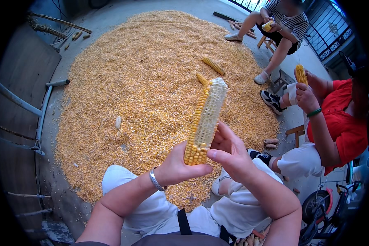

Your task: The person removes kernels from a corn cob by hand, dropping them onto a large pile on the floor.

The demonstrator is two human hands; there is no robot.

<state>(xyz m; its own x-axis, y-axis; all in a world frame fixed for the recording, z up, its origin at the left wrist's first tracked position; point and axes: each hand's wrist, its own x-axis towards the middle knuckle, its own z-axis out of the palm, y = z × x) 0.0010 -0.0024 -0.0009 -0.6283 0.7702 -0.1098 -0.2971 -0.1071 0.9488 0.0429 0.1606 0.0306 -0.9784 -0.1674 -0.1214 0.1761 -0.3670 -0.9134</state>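
A partly shelled corn cob (pixel 205 123) stands tilted upright between my hands, a wide bare strip facing up and yellow kernels left along its left side and lower end. My left hand (pixel 184 164) is closed around the cob's lower end, its thumb stretched beneath. My right hand (pixel 229 150) touches the cob's right side, thumb tip on the lower kernels and fingers partly hidden behind it. Beyond lies a broad heap of loose corn kernels (pixel 141 83). Two ears of corn, one (pixel 213 65) farther and one (pixel 202 79) just behind the held cob, rest on it.
A cob piece (pixel 118 122) lies on the heap. To the right sit a person in red (pixel 338 123) and, farther back, a person in stripes (pixel 290 21), each holding corn. Bare cobs (pixel 271 141) lie by the heap's right edge. A metal-framed board (pixel 21 83) stands left.
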